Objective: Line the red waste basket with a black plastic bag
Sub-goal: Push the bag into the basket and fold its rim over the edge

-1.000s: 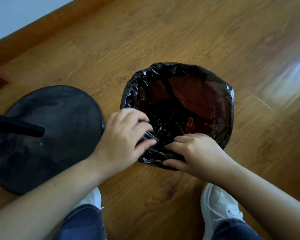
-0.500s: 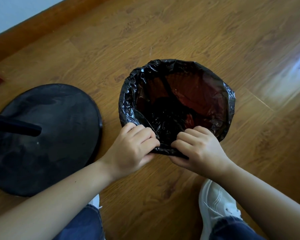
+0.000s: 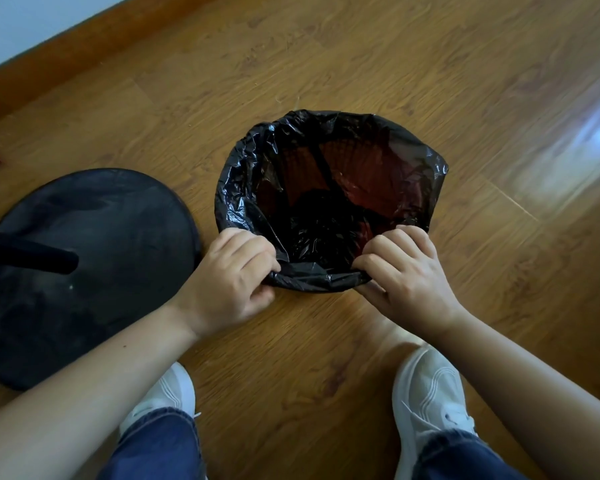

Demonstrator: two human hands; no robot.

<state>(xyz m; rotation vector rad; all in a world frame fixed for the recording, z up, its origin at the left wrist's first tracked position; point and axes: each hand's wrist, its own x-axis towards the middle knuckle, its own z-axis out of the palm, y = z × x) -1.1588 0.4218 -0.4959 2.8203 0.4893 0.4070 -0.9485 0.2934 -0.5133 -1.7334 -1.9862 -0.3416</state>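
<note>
Here, nearest, two white shoes (image 3: 430,407) stand on the wooden floor (image 3: 361,57). Beyond them the left hand (image 3: 231,282) and right hand (image 3: 404,271), apart, each pinch the black bag (image 3: 312,278) at the near rim of the one red basket (image 3: 371,161). I judge the folding-over step nearly finished; next, pull the edge down evenly. One black round base (image 3: 84,258) lies left.
</note>
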